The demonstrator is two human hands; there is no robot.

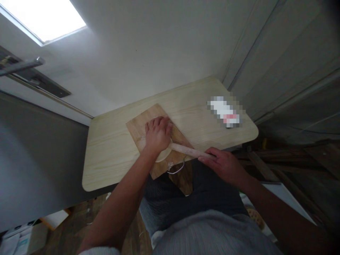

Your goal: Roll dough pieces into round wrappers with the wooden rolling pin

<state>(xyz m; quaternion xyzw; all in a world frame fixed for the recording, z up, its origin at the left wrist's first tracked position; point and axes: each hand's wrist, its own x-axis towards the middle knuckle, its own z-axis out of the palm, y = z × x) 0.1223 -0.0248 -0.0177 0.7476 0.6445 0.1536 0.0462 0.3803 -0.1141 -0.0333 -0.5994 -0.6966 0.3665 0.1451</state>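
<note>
A wooden cutting board (145, 118) lies slanted on the pale table, with a wire handle (177, 170) at its near edge. On it is a flat, pale round of dough (164, 156), partly hidden by my left hand (158, 132). That hand rests palm down over the dough, its fingers apart and slightly bent. My right hand (221, 163) is closed around the near right end of a wooden rolling pin (190, 150). The pin slants across the board's right side, and its other end reaches the dough beside my left hand.
The light wood table (111, 148) has rounded corners and stands against a white wall. A blurred-out white and red item (224, 111) lies at its right. A door handle (23, 66) juts out at the upper left. Wooden planks (262, 166) lie below right.
</note>
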